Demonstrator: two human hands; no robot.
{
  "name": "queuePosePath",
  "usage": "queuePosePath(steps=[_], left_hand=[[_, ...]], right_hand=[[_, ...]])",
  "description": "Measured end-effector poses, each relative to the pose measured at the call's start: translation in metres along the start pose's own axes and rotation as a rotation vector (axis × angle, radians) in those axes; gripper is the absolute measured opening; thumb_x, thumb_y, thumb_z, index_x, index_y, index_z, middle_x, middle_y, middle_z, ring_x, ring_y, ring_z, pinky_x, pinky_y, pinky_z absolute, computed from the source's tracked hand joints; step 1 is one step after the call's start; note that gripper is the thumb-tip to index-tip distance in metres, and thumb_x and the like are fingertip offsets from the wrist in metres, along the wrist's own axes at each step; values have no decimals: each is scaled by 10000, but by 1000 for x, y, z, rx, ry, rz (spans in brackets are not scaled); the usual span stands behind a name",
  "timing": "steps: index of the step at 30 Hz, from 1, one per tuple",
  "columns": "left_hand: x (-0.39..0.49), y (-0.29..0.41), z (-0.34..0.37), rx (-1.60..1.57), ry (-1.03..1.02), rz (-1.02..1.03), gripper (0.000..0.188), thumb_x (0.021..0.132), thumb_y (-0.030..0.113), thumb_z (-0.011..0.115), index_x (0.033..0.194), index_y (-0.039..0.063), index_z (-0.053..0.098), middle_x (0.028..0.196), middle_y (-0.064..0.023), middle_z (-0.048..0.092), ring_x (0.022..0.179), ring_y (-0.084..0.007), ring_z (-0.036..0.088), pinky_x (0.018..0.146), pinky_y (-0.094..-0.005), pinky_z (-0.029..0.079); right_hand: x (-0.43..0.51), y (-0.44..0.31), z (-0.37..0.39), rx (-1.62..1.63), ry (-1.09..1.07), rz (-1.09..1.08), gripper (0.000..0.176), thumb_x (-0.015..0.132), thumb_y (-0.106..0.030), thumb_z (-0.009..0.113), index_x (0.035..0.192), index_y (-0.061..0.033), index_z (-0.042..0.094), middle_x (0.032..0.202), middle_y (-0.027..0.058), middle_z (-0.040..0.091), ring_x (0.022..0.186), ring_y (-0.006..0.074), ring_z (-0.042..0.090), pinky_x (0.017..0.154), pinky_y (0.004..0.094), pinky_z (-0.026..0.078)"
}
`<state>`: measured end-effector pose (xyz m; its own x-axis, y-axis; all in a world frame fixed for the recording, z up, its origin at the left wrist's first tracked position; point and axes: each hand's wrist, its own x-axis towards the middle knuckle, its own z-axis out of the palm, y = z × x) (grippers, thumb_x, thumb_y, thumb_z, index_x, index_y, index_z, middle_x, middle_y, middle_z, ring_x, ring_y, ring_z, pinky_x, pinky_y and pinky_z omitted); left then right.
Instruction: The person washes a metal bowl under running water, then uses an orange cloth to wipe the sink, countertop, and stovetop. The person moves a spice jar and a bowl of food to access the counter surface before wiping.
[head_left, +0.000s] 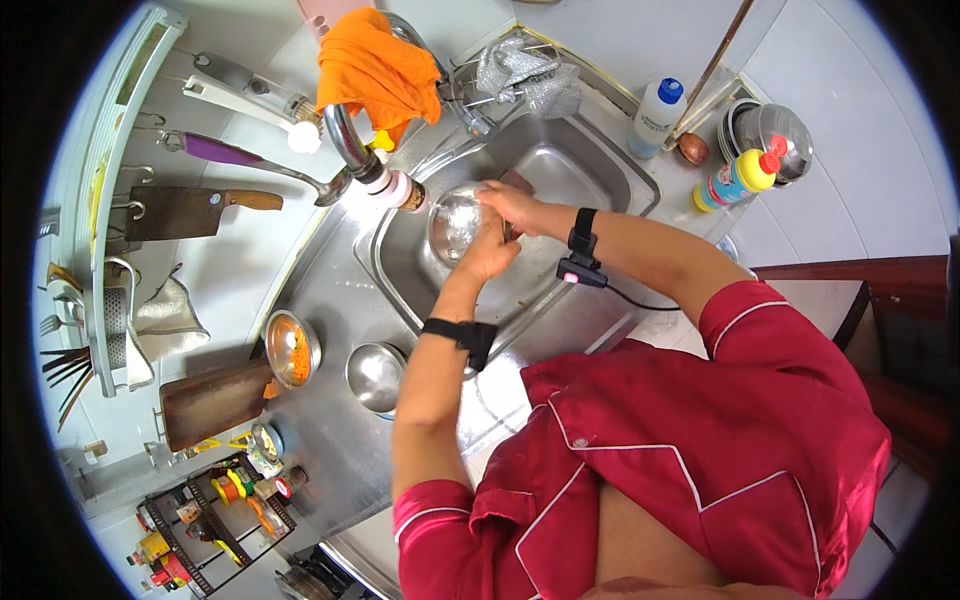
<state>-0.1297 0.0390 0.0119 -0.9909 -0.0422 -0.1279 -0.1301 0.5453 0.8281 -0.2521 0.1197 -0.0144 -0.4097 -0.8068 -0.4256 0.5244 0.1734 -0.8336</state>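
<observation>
A shiny metal bowl (452, 225) is tilted over the stainless steel sink basin (559, 161), beneath the faucet's end. At its right rim, my left hand (489, 251) grips it from the near side. My right hand (517, 210) is on the same rim from the far side, its fingertips reaching over the edge. The hands overlap, so part of their grip is hidden. A brownish flat piece (517, 182) shows just behind my right hand; I cannot tell what it is. The chrome faucet (349, 142) has an orange cloth (375, 67) draped over it.
On the steel counter left of the sink stand an empty metal bowl (376, 377) and a bowl of shredded orange food (300, 352). A cutting board (214, 405) leans by the wall, where a cleaver (180, 212) hangs. Bottles (658, 120) and stacked bowls (772, 135) stand at right.
</observation>
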Motion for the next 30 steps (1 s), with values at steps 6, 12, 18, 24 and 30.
queuePosePath(steps=[6,12,18,24,30], left_hand=[[-11,-6,1,878,-193,-240,783,713,252,626,1372,61,250,1402,-259,232,1333,-334,198,1068,-471,164],[-1,1,10,17,-110,-189,686,812,277,545,1368,30,229,1375,-243,295,1275,-361,303,1072,-423,159],[-37,-9,-26,656,-32,-215,620,865,370,486,1311,-23,311,1206,-190,492,1124,-333,457,904,-465,356],[-52,-29,-45,-711,518,-745,439,820,274,498,1166,8,444,883,-94,552,676,-175,581,478,-285,500],[-68,-49,-47,-130,719,-627,308,849,199,433,1102,33,491,889,-120,585,712,-200,601,549,-292,514]], right_hand=[[-4,-11,-11,-195,-36,81,606,866,-423,482,1371,-158,276,1282,104,424,1090,273,493,677,478,523],[-4,-9,1,-71,-20,201,566,882,-417,449,1341,-121,299,1285,159,408,1037,320,518,688,541,488],[5,-26,-23,-176,-199,291,569,876,-490,403,1267,-76,389,1189,214,480,1009,391,531,785,579,445],[24,3,-18,310,-333,387,469,872,-361,472,1226,-56,438,1190,189,509,1031,343,537,859,529,427],[45,43,17,650,-378,188,472,799,-33,524,1259,-70,427,1191,88,533,1071,251,525,951,376,394]])
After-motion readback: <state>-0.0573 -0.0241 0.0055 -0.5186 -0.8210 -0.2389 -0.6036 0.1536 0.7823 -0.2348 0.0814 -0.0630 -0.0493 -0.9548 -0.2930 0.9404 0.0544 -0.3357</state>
